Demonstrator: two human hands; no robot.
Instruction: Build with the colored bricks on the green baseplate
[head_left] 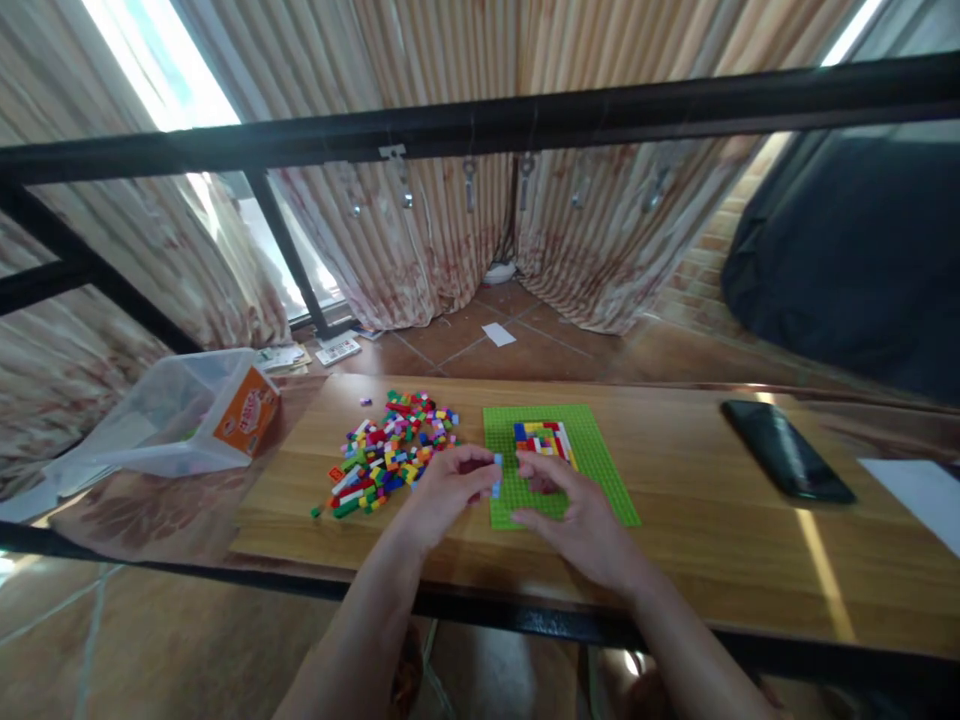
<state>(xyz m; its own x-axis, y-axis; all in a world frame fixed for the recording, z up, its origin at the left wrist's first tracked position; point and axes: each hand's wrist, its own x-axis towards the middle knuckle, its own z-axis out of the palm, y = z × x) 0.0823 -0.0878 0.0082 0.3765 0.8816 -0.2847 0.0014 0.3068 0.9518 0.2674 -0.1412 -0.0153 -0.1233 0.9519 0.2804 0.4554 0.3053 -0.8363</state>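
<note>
The person's left hand (454, 485) pinches a pale blue brick (497, 476) between thumb and fingers over the left side of a green plate (607, 490), its outer side left exposed, perhaps to keep it free for the other hand. The right hand (574, 510) has its fingers spread, seemingly holding nothing. The plate lies between the counter's (690, 540) near and far edges, probably to suit both hands, with a brick pile (390, 450) toward the left edge. Counted: one plate, bearing one block of joined bricks (544, 437); one phone (787, 450) toward the right edge; the pile overlaps too much to count.
</note>
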